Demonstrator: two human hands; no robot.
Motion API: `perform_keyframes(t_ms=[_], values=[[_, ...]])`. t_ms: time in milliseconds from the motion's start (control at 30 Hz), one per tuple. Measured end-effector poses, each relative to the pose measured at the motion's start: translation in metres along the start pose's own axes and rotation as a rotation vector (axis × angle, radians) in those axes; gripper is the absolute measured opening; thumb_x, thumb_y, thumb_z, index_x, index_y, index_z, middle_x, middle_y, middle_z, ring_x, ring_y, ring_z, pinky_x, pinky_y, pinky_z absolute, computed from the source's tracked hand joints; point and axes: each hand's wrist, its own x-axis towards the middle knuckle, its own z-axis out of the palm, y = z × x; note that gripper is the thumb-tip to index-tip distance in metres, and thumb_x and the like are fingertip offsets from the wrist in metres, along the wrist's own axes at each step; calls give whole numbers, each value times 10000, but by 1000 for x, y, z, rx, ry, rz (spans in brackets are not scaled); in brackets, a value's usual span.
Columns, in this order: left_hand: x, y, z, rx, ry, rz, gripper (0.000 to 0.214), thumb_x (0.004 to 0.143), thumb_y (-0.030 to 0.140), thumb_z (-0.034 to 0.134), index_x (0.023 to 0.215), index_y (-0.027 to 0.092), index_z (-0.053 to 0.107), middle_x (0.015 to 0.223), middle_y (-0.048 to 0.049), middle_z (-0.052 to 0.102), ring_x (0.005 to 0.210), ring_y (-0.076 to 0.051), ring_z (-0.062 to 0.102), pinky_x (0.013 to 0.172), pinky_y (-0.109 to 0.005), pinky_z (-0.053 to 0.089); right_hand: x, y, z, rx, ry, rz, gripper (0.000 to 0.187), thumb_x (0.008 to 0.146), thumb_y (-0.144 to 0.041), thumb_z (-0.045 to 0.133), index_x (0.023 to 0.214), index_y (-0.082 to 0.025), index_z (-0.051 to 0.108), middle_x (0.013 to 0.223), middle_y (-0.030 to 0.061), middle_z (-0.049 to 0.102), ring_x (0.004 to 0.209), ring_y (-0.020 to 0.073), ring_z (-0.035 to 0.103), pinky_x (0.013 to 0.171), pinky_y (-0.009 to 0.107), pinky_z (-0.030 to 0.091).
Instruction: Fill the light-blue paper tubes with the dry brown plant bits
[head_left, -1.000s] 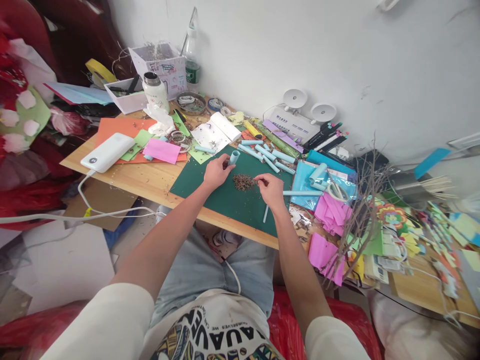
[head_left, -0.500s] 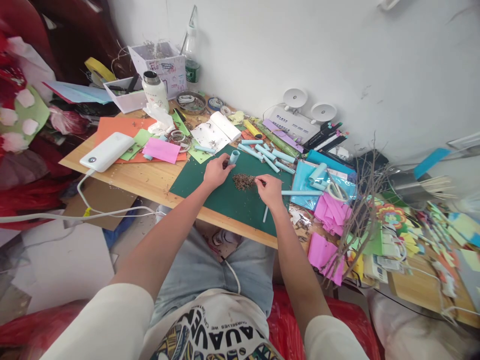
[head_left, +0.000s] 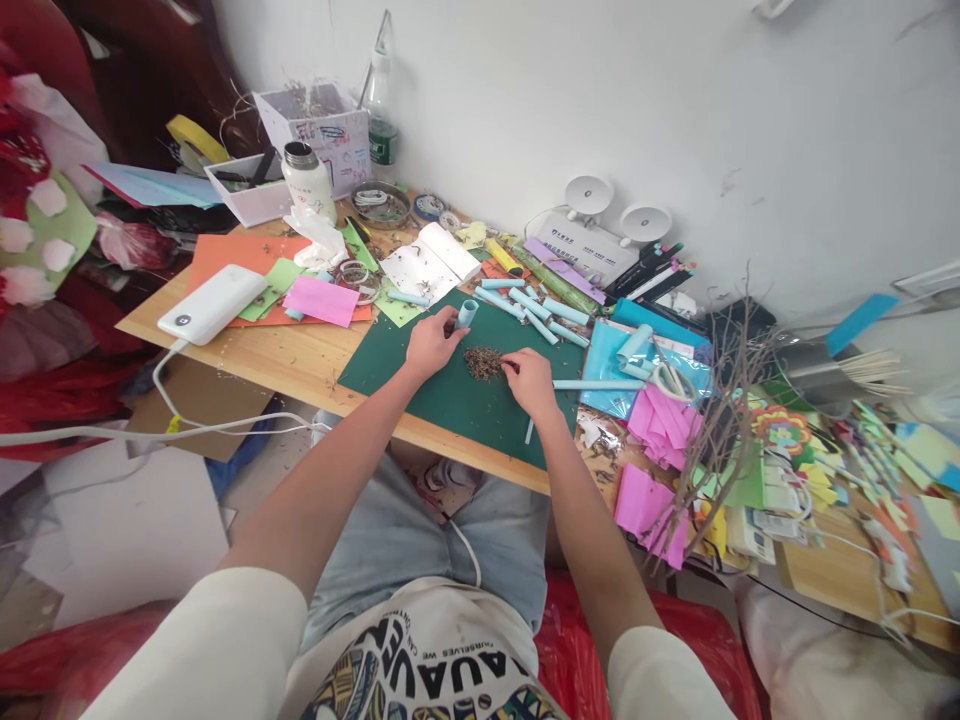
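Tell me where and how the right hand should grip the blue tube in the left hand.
Probably mid-height on its exposed right wall, with the right hand coming from the right: the blue tube is held roughly upright, the left hand covers its left side, and its open upper rim may buckle.

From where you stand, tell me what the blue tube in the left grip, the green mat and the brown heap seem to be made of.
Blue tube: probably rolled matte paper, given its thin rim. Green mat: perhaps plastic or card; it lies flat, dull and even-coloured. Brown heap: likely dry plant bits, rough and dull, too small to be sure.
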Motion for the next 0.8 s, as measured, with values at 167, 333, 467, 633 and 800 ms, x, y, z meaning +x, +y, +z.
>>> perform_keyframes(t_ms=[167, 333, 467, 633, 800], values=[[0, 4, -2, 6, -31, -41, 198, 838, 380, 606, 980, 243, 622, 902, -23, 728, 786, -191, 656, 748, -285, 503, 2, -3, -3, 123, 152, 56, 136, 838, -257, 535, 800, -200, 653, 778, 45, 669, 733, 193, 603, 725, 321, 464], [-1, 5, -2, 18, -18, -29, 195, 841, 376, 605, 979, 239, 622, 886, -25, 725, 808, -195, 658, 742, -279, 494, 4, -11, -14, 217, 220, 134, 147, 803, -332, 587, 749, -200, 622, 677, 12, 640, 627, 160, 565, 650, 287, 451], [0, 3, -2, 12, -20, -18, 190, 844, 370, 604, 978, 237, 620, 891, -28, 724, 801, -194, 658, 738, -277, 495, 5, -13, -18, 290, 188, 157, 177, 781, -351, 613, 716, -193, 655, 639, 11, 641, 582, 155, 550, 599, 283, 440], [0, 1, 0, 5, -8, -2, 176, 839, 360, 609, 965, 237, 616, 877, -23, 719, 786, -188, 654, 728, -272, 495, 5, -7, -15, 280, 180, 132, 204, 796, -306, 570, 803, -189, 737, 782, 53, 730, 693, 197, 649, 721, 330, 504], [0, 1, 0, 8, -17, -19, 178, 838, 367, 605, 965, 243, 617, 890, -25, 722, 797, -193, 655, 737, -283, 497, 4, -1, -10, 272, 156, 131, 263, 829, -248, 499, 902, -194, 746, 861, 60, 748, 715, 198, 676, 763, 349, 532]])
